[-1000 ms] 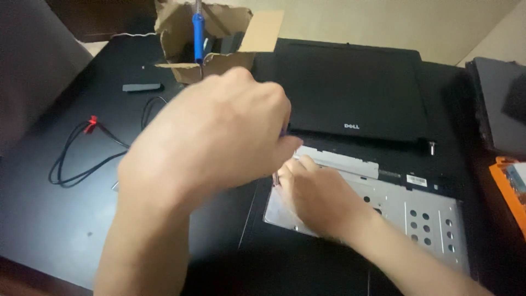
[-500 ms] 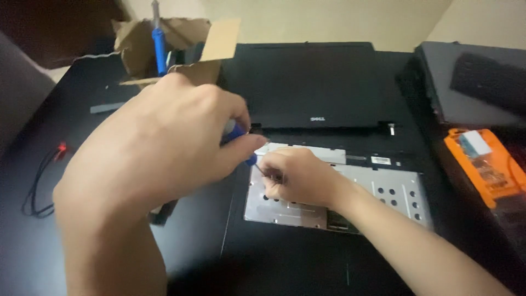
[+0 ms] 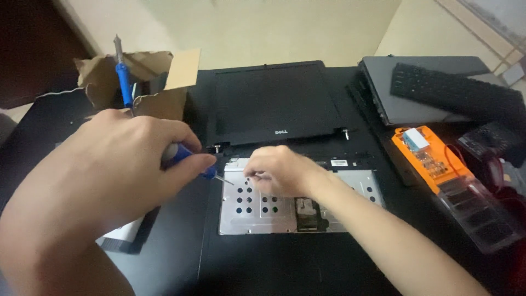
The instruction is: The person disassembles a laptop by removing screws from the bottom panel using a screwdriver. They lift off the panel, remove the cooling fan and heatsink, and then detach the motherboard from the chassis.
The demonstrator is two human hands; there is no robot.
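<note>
Since the earlier frame, the left hand (image 3: 104,175) has been drawn back toward the left, closed around a blue-handled screwdriver (image 3: 192,159) whose tip is set on the silver metal plate (image 3: 246,211) of the opened laptop (image 3: 274,104). The right hand (image 3: 279,171), fingers pinched narrow, is rested on that plate; whether anything is held cannot be told.

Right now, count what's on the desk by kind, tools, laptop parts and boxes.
Tools: 2, the screwdriver in the left hand and the soldering iron
Laptop parts: 3, the laptop under the right hand, the spare lid, the loose keyboard
Boxes: 2, the cardboard box, the orange case
Total: 7
</note>
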